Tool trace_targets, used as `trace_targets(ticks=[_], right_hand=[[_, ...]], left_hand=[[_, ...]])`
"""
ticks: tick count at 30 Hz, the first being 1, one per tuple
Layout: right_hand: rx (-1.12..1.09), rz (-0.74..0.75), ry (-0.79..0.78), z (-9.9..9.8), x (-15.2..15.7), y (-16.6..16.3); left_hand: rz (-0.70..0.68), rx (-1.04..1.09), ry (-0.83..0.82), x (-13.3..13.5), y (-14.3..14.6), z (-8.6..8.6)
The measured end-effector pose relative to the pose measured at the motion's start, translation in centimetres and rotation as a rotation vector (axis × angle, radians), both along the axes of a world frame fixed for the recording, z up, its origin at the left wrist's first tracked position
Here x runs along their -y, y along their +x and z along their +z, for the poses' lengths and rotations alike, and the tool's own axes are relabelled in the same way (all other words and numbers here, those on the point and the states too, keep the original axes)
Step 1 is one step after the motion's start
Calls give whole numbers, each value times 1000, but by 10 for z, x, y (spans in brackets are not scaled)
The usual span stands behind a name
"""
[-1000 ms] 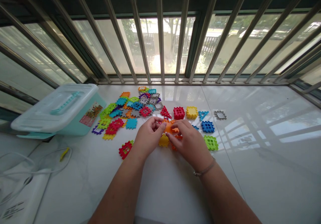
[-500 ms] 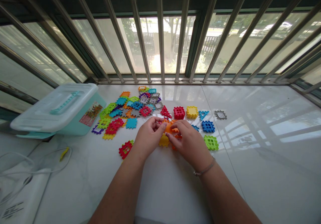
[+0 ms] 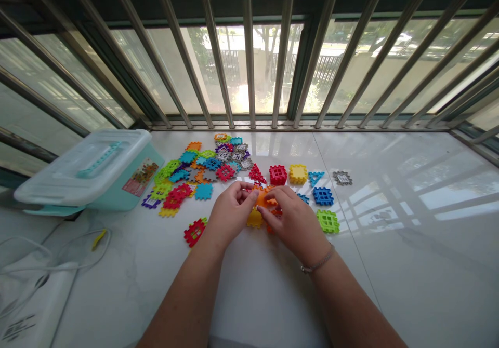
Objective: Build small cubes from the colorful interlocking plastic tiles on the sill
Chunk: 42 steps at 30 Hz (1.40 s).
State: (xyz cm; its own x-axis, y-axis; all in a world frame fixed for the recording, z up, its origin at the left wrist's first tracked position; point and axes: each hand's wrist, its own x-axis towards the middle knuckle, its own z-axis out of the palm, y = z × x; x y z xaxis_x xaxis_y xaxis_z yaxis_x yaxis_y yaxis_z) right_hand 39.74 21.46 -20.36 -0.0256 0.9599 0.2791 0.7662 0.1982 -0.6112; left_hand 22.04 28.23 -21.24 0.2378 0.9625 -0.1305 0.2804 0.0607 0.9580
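My left hand (image 3: 230,214) and my right hand (image 3: 296,222) meet over an orange interlocking block piece (image 3: 263,197), both pinching it from either side. A yellow piece (image 3: 254,218) lies just under the fingers, touching the orange one. A red piece (image 3: 195,231) rests left of my left wrist. A green square piece (image 3: 328,221) and a blue one (image 3: 323,196) lie right of my right hand. Behind the hands sit a red cube-like piece (image 3: 278,175) and a yellow one (image 3: 298,174).
A heap of coloured block pieces (image 3: 198,171) spreads at the back left on the white marble sill (image 3: 409,244). A teal storage box with a pale lid (image 3: 89,174) stands at the left. White cables (image 3: 47,265) lie at the near left. Metal window bars (image 3: 249,52) close the far edge.
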Motion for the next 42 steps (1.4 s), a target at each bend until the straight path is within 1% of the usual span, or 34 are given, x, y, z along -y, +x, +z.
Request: trace_targets(ticks=[9,18,24,34,42], right_hand=[[1,11,5,0,0,0],[8,18,-13,0,0,0],[15,28,-11,-1,-1,0],[27,39,-16,-1,-1,0],[39,35,-22,-1,-1,0]], left_hand=[[-3,-7,14,1,1,2],[-21,-37,25,1,0,0],[-18,-34,25,2,1,2],[-25,-5,17,1,0,0],[-32,-30,21,1,0,0]])
